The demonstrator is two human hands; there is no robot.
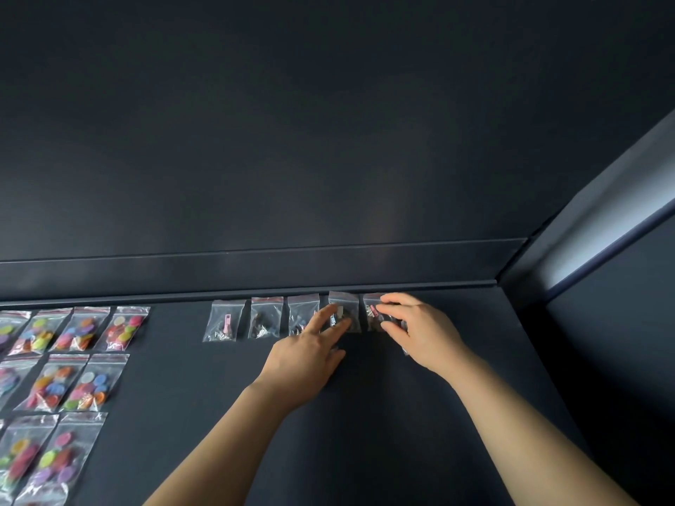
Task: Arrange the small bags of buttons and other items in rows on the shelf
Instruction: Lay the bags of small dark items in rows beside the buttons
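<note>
Dark shelf (365, 425), far edge: left hand (304, 359) presses straight fingers on a small bag (343, 304); right hand (423, 331) pinches the end bag (371, 304) just right of it.

We reach both bare forearms forward, angled slightly inward. Our left hand (310, 354) lies palm down, fingers straight and spread, fingertips (341, 325) pressing down. Our right hand (423, 332) arches just beside it, fingers curled over the thumb, pinching a small bag (369, 311).
</note>
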